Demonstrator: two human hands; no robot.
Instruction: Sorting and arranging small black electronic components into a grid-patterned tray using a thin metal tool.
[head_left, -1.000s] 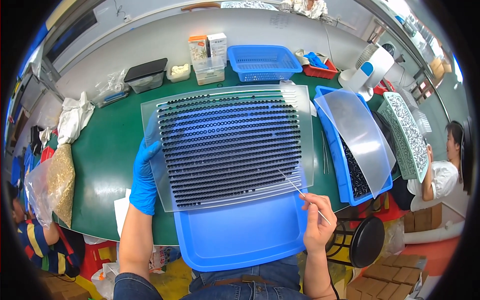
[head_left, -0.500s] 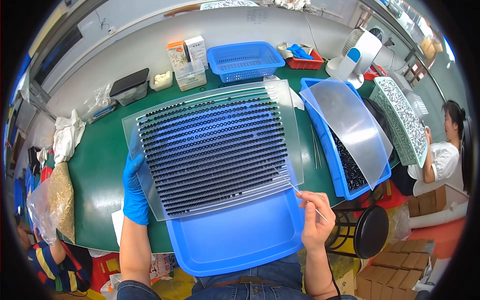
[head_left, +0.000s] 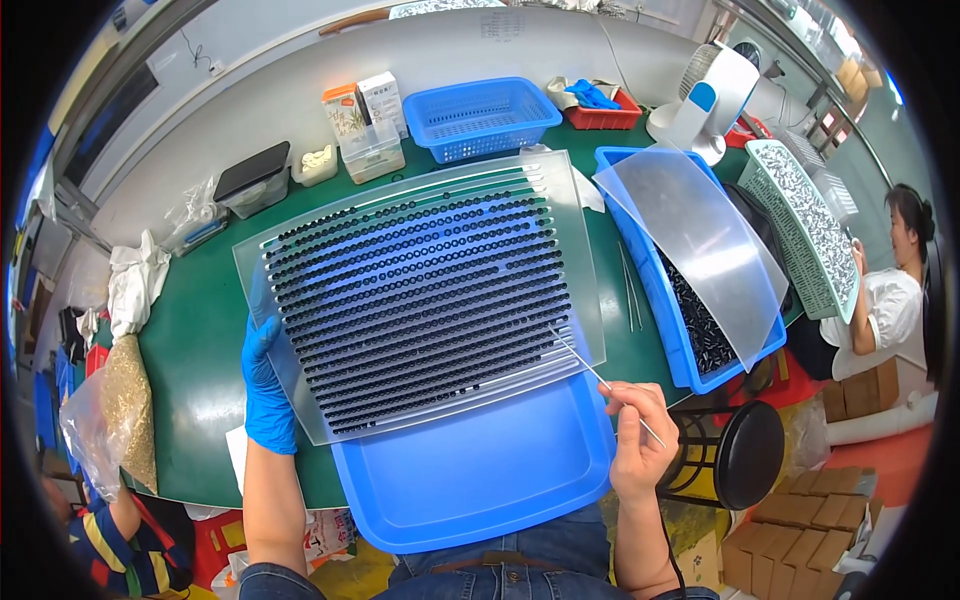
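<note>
tray (head_left: 475, 490), shallow, blue and bare inside, lies in front of the person's waist, its far part passing under the slotted plate (head_left: 588, 270). the right hand (head_left: 640, 440), bare, is to the right of the slotted plate's near corner, thumb and fingertips pinched narrow on a thin metal rod (head_left: 585, 365). the rod slants up to the left, its tip at the right ends of the rows; whether it touches a piece i cannot tell. the left hand (head_left: 268, 390), in a blue glove, holds the slotted plate by its left edge, thumb along that edge, the other fingers mostly hidden by it. the slotted plate itself, translucent, is held tilted above the tray and the green table (head_left: 200, 350). black round pieces (head_left: 420, 270) fill most of its rows; a few rows at the near right and far edges show bare stretches.

right of the slotted plate are thin metal sticks (head_left: 630, 290), then a blue bin (head_left: 680, 350) of small black parts, partly covered by a translucent sheet (head_left: 700, 250). left of it leans a clear bag (head_left: 130, 410) of gold-coloured bits. beyond it stand a blue perforated basket (head_left: 480, 120) and, farther right, a white fan (head_left: 710, 100).
</note>
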